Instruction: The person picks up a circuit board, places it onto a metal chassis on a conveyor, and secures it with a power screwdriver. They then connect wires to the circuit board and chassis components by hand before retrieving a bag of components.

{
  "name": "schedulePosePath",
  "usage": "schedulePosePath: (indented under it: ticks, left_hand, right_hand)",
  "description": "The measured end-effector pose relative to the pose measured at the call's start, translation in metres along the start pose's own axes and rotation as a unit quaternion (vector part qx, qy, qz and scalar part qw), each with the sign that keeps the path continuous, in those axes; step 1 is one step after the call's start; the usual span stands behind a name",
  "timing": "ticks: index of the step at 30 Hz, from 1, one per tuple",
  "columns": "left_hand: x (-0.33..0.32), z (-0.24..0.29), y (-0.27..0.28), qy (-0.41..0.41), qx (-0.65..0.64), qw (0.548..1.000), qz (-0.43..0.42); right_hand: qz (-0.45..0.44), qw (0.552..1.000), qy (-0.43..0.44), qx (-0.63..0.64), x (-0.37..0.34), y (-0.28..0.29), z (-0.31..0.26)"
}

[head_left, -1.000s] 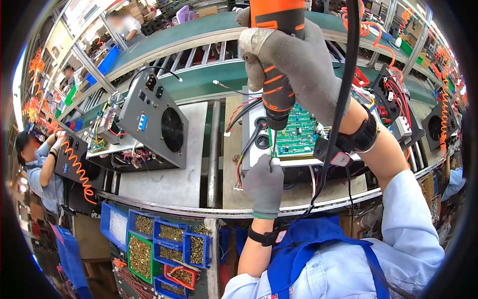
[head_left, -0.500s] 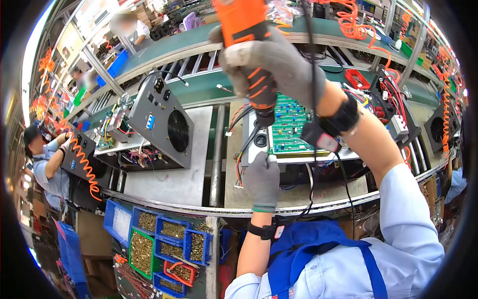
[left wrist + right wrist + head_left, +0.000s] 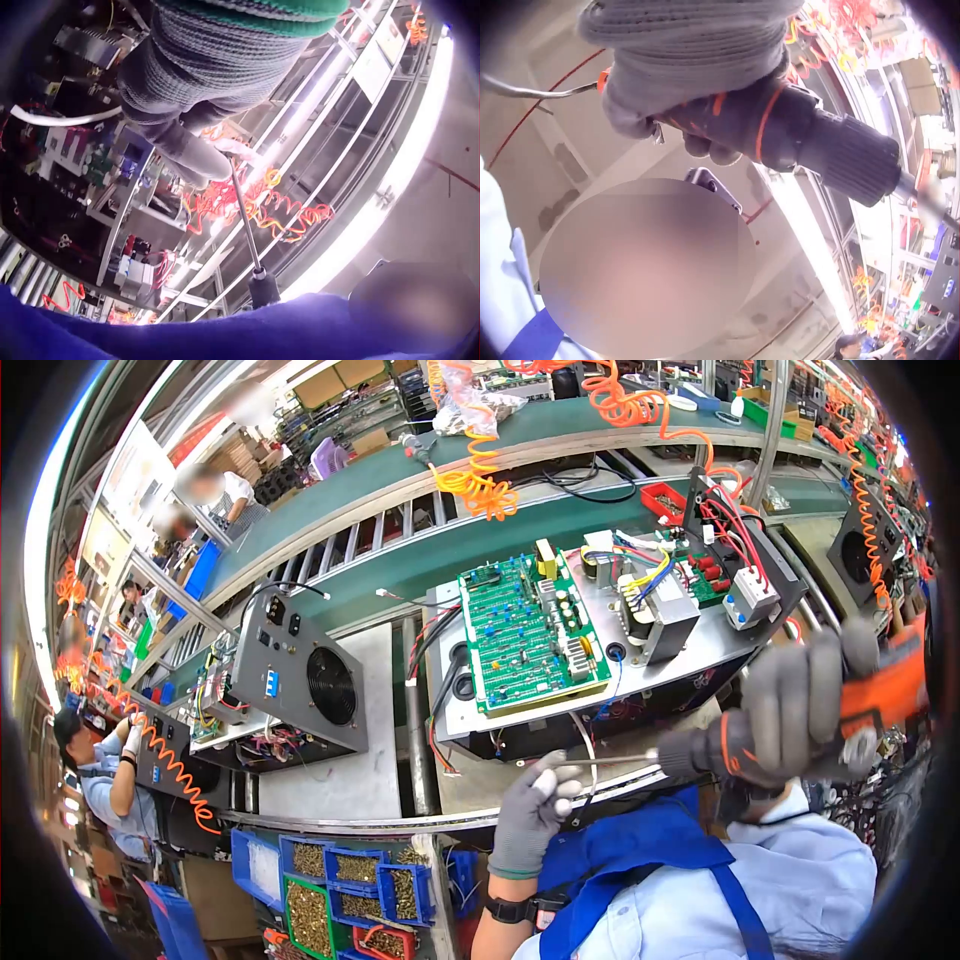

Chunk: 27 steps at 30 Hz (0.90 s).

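My right hand [image 3: 800, 705], in a grey glove, grips an orange and black power drill [image 3: 780, 131]. The drill lies nearly level at the right, its long bit [image 3: 615, 760] pointing left. My gloved left hand [image 3: 530, 810] has its curled fingertips at the bit's tip, pinching there; the left wrist view shows thumb and finger meeting the tip of the bit [image 3: 246, 217]. Anything small between those fingertips is hidden. Beyond both hands stands an equipment chassis [image 3: 640, 678] with a green circuit board [image 3: 525, 630] on its metal top.
Left on the roller line sits another unit with a fan [image 3: 330, 685]. Blue bins [image 3: 405, 890] of screws stand at lower left, with a green bin [image 3: 310, 915] among them. A red tray [image 3: 662, 502] is behind the chassis. Orange coiled hoses [image 3: 480, 485] hang overhead. Another person [image 3: 110, 785] works at far left.
My right hand has swung the drill from upright over the board down to the right, laying it level. My left hand has left the board's front edge and come to the bit's tip.
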<state>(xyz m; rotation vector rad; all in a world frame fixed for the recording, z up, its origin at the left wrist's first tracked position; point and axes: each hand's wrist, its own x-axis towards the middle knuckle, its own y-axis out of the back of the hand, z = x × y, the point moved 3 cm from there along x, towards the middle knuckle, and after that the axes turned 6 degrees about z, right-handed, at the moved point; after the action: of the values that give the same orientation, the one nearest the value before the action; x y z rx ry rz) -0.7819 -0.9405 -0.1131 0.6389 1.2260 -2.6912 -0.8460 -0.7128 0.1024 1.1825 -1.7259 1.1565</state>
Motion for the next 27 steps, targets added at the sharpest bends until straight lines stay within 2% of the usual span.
schedulePosePath:
  ticks: [2,4,6,8,9,11,15,17,21,27]
  left_hand:
    - [0.004,-0.012,-0.011,0.068,0.041,0.996,-0.039]
    - [0.002,-0.02,-0.027,0.064,0.059,0.996,-0.011]
    - [0.003,-0.028,-0.034,0.078,0.038,0.996,-0.037]
    - [0.009,-0.037,-0.038,0.077,0.03,0.996,-0.039]
    - [0.011,-0.039,-0.042,0.071,0.009,0.996,-0.056]
    - [0.011,-0.044,-0.049,0.071,-0.009,0.995,-0.074]
    - [0.005,-0.047,-0.056,0.043,0.012,0.999,-0.005]
    - [0.01,-0.054,-0.047,0.088,-0.076,0.992,-0.046]
    - [0.006,-0.054,-0.059,0.068,-0.035,0.997,-0.018]
    - [0.006,-0.051,-0.064,0.085,-0.081,0.991,-0.058]
  right_hand:
    - [0.122,0.978,0.081,-0.15,-0.039,-0.008,-0.023]
    - [0.249,0.927,0.197,-0.201,-0.065,-0.017,-0.03]
    - [0.251,0.927,0.172,-0.219,-0.07,-0.021,-0.04]
    - [0.299,0.902,0.213,-0.228,-0.076,-0.025,-0.047]
    - [0.281,0.905,0.194,-0.255,-0.082,-0.024,-0.057]
    - [0.29,0.898,0.207,-0.259,-0.092,-0.023,-0.063]
    - [0.312,0.886,0.227,-0.258,-0.101,-0.02,-0.068]
    - [0.322,0.882,0.233,-0.252,-0.103,-0.018,-0.068]
    - [0.322,0.886,0.243,-0.23,-0.104,-0.013,-0.066]
    - [0.317,0.891,0.238,-0.223,-0.104,-0.01,-0.064]
